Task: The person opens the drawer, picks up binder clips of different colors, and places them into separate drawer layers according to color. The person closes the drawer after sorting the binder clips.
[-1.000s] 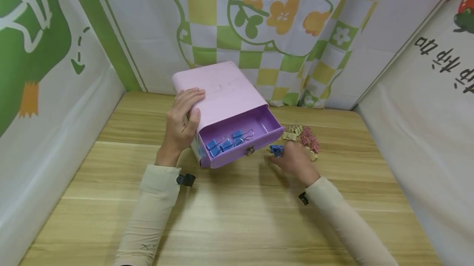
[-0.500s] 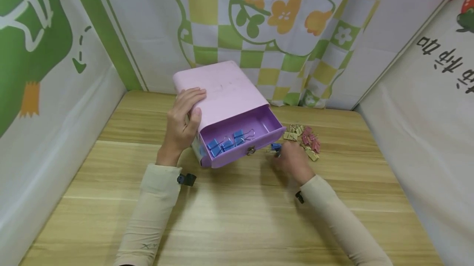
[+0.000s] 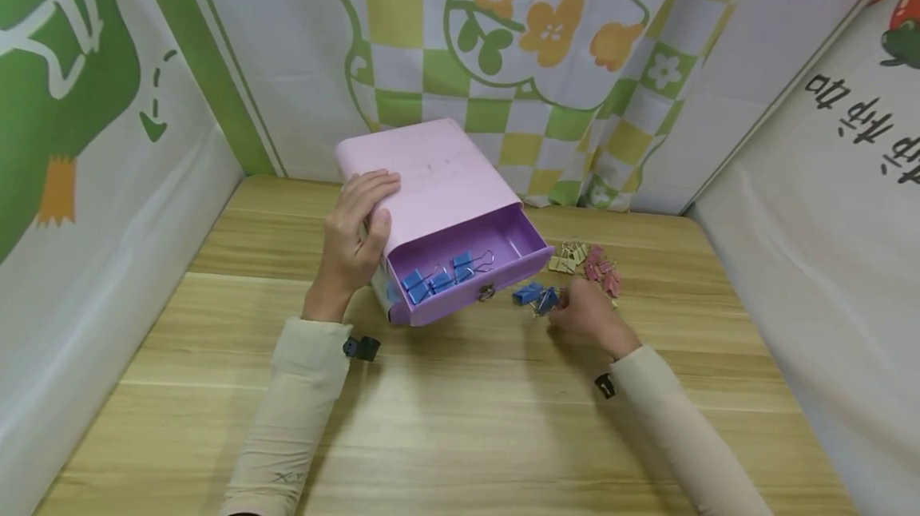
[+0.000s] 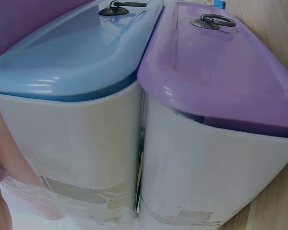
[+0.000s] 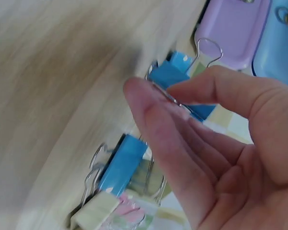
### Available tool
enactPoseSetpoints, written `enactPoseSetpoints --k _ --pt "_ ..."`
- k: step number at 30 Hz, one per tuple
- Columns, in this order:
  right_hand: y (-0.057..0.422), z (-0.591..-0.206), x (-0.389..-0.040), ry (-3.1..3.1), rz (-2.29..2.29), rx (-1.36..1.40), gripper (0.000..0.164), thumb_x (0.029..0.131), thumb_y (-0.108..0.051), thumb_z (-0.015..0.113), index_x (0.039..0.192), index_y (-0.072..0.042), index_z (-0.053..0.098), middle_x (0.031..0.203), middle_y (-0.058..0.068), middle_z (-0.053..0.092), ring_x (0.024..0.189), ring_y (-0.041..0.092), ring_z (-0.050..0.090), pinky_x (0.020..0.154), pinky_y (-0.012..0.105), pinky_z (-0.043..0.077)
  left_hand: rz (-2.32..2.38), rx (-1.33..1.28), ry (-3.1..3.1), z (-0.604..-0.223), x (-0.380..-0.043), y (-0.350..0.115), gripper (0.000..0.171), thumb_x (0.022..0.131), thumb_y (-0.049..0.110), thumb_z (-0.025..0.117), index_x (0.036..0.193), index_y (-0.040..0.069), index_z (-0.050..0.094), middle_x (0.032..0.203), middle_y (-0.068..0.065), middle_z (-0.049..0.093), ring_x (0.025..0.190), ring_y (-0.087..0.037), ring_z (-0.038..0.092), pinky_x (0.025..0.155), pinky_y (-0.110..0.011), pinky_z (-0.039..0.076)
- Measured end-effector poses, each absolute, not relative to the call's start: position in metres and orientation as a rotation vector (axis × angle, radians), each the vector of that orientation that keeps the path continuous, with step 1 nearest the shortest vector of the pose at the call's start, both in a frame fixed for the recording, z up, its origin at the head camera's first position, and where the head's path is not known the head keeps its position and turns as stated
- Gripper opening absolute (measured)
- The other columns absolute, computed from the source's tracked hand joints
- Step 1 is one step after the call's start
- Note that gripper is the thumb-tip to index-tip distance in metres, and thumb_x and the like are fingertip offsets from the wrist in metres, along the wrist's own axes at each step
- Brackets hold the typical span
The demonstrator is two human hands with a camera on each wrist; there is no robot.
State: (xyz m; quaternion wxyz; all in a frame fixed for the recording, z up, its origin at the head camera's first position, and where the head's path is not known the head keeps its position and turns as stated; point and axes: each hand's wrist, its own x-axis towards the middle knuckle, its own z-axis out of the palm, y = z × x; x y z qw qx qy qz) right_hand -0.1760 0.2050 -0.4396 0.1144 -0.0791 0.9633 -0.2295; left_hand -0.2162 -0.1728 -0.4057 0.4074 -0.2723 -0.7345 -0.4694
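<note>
My left hand [image 3: 352, 236] lies over the left edge of a pink-topped drawer box [image 3: 438, 172], fingers and thumb on its top. The purple top drawer [image 3: 521, 236] is pulled out, and several blue binder clips [image 3: 415, 286] lie in its left part. On the table right of the drawer, my right hand [image 3: 589, 312] is at more blue binder clips [image 3: 528, 294]. In the right wrist view, thumb and forefinger pinch the wire handle of one blue binder clip [image 5: 168, 73]; another blue binder clip [image 5: 124, 163] lies below the fingers.
Yellow binder clips [image 3: 564, 262] and pink binder clips [image 3: 611, 280] lie loosely beyond the right hand. Under the pink tier, a blue drawer [image 4: 72, 62] and a purple drawer [image 4: 221, 72] are closed. A checkered curtain [image 3: 496, 117] hangs behind the box.
The right hand dips leftward over the blue clips, then draws back to the right, so more of the blue clips show. The left hand, box and drawer keep their places.
</note>
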Motion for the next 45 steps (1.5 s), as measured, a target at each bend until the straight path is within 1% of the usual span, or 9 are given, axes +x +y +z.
enactPoseSetpoints --k 2,7,10,16,20,28,34,40,45 --pt "0.212 -0.438 -0.174 2.789 -0.721 -0.232 0.036 0.084 -0.008 0.069 0.055 -0.016 0.05 0.051 -0.008 0.042 0.047 0.007 0.034 0.045 0.02 0.028 -1.181 -0.689 -1.855 -0.405 -0.216 -0.173 0.047 0.096 0.026 0.047 0.126 0.002 0.074 0.133 -0.016 0.074 0.136 -0.033 0.061 0.132 -0.051 0.031" --pt "0.227 -0.433 -0.173 2.776 -0.809 -0.267 0.011 0.086 -0.007 0.069 0.079 -0.003 0.077 0.072 0.005 0.073 0.064 0.013 0.061 0.06 0.026 0.054 -1.186 -0.688 -1.852 -0.404 -0.217 -0.173 0.046 0.096 0.026 0.047 0.126 0.002 0.074 0.133 -0.016 0.074 0.136 -0.033 0.061 0.132 -0.051 0.031" --pt "0.235 -0.43 -0.175 2.809 -0.829 -0.316 0.014 0.088 -0.005 0.069 0.09 0.003 0.08 0.084 0.015 0.079 0.072 0.018 0.07 0.07 0.034 0.063 -1.188 -0.686 -1.849 -0.404 -0.217 -0.173 0.046 0.096 0.026 0.047 0.125 0.002 0.074 0.133 -0.016 0.074 0.136 -0.033 0.062 0.132 -0.051 0.031" --pt "0.249 -0.422 -0.176 2.686 -0.977 -0.269 0.022 0.1 -0.006 0.064 0.107 0.011 0.075 0.097 0.023 0.079 0.085 0.029 0.079 0.08 0.041 0.068 -1.186 -0.688 -1.844 -0.404 -0.216 -0.174 0.047 0.096 0.026 0.047 0.125 0.002 0.074 0.133 -0.017 0.074 0.135 -0.034 0.062 0.132 -0.051 0.031" --pt "0.26 -0.416 -0.178 2.425 -1.245 -0.156 0.029 0.104 -0.005 0.059 0.121 0.017 0.067 0.105 0.027 0.078 0.097 0.038 0.08 0.089 0.044 0.066 -1.2 -0.695 -1.826 -0.403 -0.216 -0.173 0.046 0.095 0.025 0.048 0.125 0.002 0.074 0.132 -0.017 0.074 0.134 -0.035 0.062 0.132 -0.052 0.031" --pt "0.28 -0.406 -0.186 2.155 -1.418 -0.074 0.043 0.107 -0.01 0.058 0.137 0.021 0.056 0.105 0.01 0.082 0.098 0.015 0.08 0.095 0.034 0.064 -1.202 -0.698 -1.825 -0.403 -0.216 -0.172 0.045 0.095 0.025 0.048 0.125 0.002 0.074 0.132 -0.017 0.074 0.133 -0.035 0.063 0.132 -0.053 0.031" --pt "0.287 -0.394 -0.193 2.027 -1.577 -0.06 0.041 0.106 -0.007 0.058 0.135 0.022 0.055 0.097 0.003 0.082 0.092 0.01 0.08 0.086 0.023 0.065 -1.195 -0.688 -1.841 -0.404 -0.215 -0.171 0.046 0.095 0.026 0.048 0.125 0.003 0.074 0.132 -0.016 0.074 0.134 -0.034 0.062 0.132 -0.051 0.031" --pt "0.285 -0.371 -0.201 1.949 -1.698 -0.059 0.021 0.105 -0.005 0.058 0.117 0.002 0.074 0.096 0.005 0.083 0.09 0.013 0.081 0.082 0.022 0.065 -1.2 -0.686 -1.835 -0.405 -0.216 -0.171 0.046 0.095 0.026 0.048 0.124 0.002 0.074 0.132 -0.017 0.074 0.134 -0.034 0.063 0.132 -0.052 0.031" --pt "0.278 -0.347 -0.21 1.949 -1.751 -0.07 0.019 0.105 -0.002 0.058 0.107 -0.007 0.077 0.094 0.007 0.083 0.088 0.013 0.081 0.081 0.023 0.066 -1.196 -0.683 -1.836 -0.405 -0.216 -0.171 0.046 0.095 0.026 0.047 0.124 0.002 0.074 0.132 -0.017 0.074 0.134 -0.034 0.063 0.132 -0.052 0.032"
